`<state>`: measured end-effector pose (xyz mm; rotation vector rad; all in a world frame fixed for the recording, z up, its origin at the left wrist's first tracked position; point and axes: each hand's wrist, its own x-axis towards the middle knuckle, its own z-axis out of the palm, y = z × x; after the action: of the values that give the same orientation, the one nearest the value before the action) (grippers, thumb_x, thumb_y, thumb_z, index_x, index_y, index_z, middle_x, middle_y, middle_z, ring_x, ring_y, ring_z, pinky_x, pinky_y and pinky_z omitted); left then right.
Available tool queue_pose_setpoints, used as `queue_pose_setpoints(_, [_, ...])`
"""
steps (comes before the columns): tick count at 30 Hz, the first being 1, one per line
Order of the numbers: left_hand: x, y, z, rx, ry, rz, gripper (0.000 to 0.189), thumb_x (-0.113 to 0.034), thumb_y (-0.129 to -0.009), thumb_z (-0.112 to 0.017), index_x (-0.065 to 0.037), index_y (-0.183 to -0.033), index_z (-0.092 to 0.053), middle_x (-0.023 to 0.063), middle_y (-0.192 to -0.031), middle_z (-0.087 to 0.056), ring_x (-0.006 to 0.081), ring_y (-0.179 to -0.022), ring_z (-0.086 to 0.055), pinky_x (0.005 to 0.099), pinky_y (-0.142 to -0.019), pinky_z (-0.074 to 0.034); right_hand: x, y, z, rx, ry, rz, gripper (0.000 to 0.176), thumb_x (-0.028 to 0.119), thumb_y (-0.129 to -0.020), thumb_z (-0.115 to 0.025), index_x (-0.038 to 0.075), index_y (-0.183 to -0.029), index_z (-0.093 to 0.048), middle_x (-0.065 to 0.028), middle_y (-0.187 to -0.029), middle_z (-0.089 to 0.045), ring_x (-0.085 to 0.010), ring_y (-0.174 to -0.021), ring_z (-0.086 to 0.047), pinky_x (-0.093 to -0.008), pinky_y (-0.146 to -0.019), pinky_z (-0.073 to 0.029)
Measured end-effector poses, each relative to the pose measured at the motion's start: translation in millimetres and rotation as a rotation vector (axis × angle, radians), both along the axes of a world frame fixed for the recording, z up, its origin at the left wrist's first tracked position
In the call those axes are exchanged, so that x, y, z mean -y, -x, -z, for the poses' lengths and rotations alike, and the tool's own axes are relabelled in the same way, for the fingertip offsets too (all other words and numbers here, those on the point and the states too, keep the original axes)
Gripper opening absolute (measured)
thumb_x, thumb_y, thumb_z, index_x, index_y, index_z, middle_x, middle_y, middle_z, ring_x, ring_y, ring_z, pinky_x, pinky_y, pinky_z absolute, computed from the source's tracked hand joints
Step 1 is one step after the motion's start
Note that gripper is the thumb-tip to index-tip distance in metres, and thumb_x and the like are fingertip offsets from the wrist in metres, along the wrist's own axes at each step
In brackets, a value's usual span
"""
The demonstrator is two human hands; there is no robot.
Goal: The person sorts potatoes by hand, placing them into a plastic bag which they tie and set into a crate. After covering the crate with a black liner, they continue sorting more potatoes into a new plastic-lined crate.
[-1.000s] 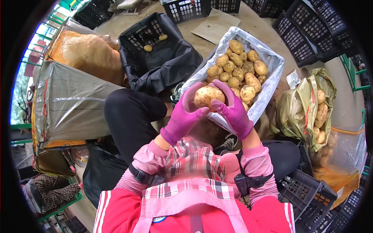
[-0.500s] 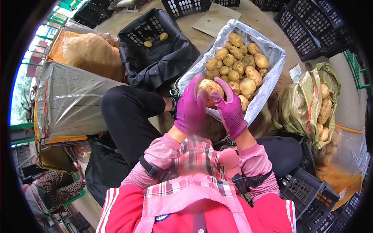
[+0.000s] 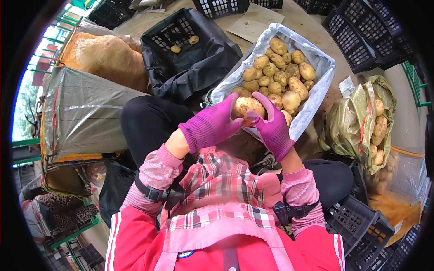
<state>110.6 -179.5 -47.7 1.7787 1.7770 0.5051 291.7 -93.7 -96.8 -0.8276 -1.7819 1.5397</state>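
A large pale potato with brown specks sits between my two purple-gloved hands, over the near end of a lined crate. My left hand curls round its left side, fingers at the top and thumb below. On the other side my right hand grips it with the thumb on its front and the fingers behind. Beyond them, the crate with a white plastic liner holds several potatoes of mixed sizes. The undersides of the fingers are partly hidden.
A black-lined crate at the left contains two small potatoes. Large filled sacks stand farther left. To the right is an olive bag of potatoes, with black crates behind. Cardboard lies on the floor.
My left hand has swung left and lower, its wrist turning so that it comes at the potato from the side. The potato and my right hand have shifted slightly right.
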Motion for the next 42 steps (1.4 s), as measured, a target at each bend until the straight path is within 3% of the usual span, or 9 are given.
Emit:
queue_pose_setpoints(2, [-4,-6,-12,0.016,0.211,-0.04,0.07,-0.02,-0.093,-0.061,0.001,-0.147,-0.024,0.0291,-0.113,-0.06,0.0427,-0.093,-0.064,0.0456,-0.08,-0.051,-1,1,1,0.027,-0.075,0.008,0.067,0.04,-0.087,-0.072,-0.004,-0.132,-0.051,-0.0232,-0.124,-0.06,-0.0318,-0.113,-0.061,-0.0375,-0.095,-0.049])
queue_pose_setpoints(11, [5,-11,27,0.029,0.006,-0.074,0.064,-0.013,-0.093,-0.054,0.0,-0.148,-0.023,0.0326,-0.11,-0.059,0.0445,-0.092,-0.063,0.0453,-0.081,-0.051,4,0,4,0.079,-0.096,0.042,0.068,0.037,-0.085,-0.075,-0.006,-0.132,-0.051,-0.0241,-0.124,-0.06,-0.0327,-0.114,-0.061,-0.038,-0.096,-0.048])
queue_pose_setpoints(14, [2,6,21,0.112,0.194,-0.005,0.065,-0.013,-0.094,-0.055,-0.002,-0.15,-0.022,0.0271,-0.119,-0.059,0.037,-0.103,-0.064,0.0411,-0.089,-0.05,1,-2,4,0.044,-0.005,0.013,0.068,0.039,-0.086,-0.073,-0.005,-0.133,-0.051,-0.0222,-0.123,-0.061,-0.0293,-0.114,-0.061,-0.0372,-0.097,-0.048])
queue_pose_setpoints(17, [10,15,25,0.748,0.079,-0.088,0.073,-0.014,-0.092,-0.063,-0.006,-0.152,-0.023,0.0159,-0.133,-0.052,0.0253,-0.115,-0.058,0.0363,-0.097,-0.046,-4,-5,-11,-0.015,0.151,-0.072,0.067,0.044,-0.09,-0.068,-0.003,-0.134,-0.05,-0.0199,-0.123,-0.061,-0.0258,-0.114,-0.06,-0.0358,-0.096,-0.048])
queue_pose_setpoints(21, [14,-15,16,1.051,0.041,-0.321,0.087,-0.007,-0.08,-0.077,-0.002,-0.15,-0.025,0.0125,-0.153,-0.026,0.0197,-0.136,-0.036,0.0333,-0.105,-0.042,0,2,-9,-0.09,0.308,-0.163,0.067,0.047,-0.094,-0.061,-0.002,-0.138,-0.047,-0.0201,-0.126,-0.06,-0.0253,-0.117,-0.058,-0.0335,-0.094,-0.049])
queue_pose_setpoints(26, [18,-14,33,0.515,-0.186,-0.31,0.087,-0.012,-0.077,-0.08,-0.001,-0.146,-0.03,0.02,-0.144,-0.04,0.0288,-0.133,-0.044,0.0368,-0.106,-0.042,14,9,4,0.089,-0.127,-0.172,0.074,0.044,-0.092,-0.065,-0.002,-0.143,-0.039,-0.0252,-0.134,-0.054,-0.0327,-0.121,-0.056,-0.037,-0.099,-0.046])
queue_pose_setpoints(30, [23,-16,28,0.173,-0.322,-0.267,0.083,-0.014,-0.076,-0.08,0.001,-0.143,-0.034,0.0245,-0.133,-0.05,0.0377,-0.127,-0.05,0.0399,-0.106,-0.042,10,6,-5,0.218,-0.09,-0.28,0.077,0.037,-0.088,-0.067,-0.004,-0.144,-0.035,-0.0283,-0.129,-0.055,-0.0377,-0.117,-0.058,-0.0412,-0.094,-0.049])
queue_pose_setpoints(39, [25,-19,10,0.033,-0.236,-0.206,0.08,0.0,-0.069,-0.076,-0.004,-0.14,-0.038,0.0233,-0.129,-0.053,0.0425,-0.116,-0.057,0.0414,-0.093,-0.05,13,7,-16,0.334,-0.248,-0.314,0.07,0.028,-0.085,-0.06,-0.007,-0.14,-0.034,-0.0298,-0.098,-0.064,-0.0436,-0.091,-0.064,-0.0484,-0.079,-0.052])
queue_pose_setpoints(42, [27,-18,13,0.035,-0.238,-0.209,0.078,-0.001,-0.07,-0.076,-0.004,-0.139,-0.04,0.0236,-0.129,-0.054,0.0429,-0.114,-0.058,0.042,-0.092,-0.051,18,10,-15,0.408,-0.237,-0.302,0.068,0.025,-0.085,-0.062,-0.007,-0.14,-0.037,-0.0303,-0.103,-0.064,-0.0426,-0.092,-0.065,-0.0461,-0.079,-0.053])
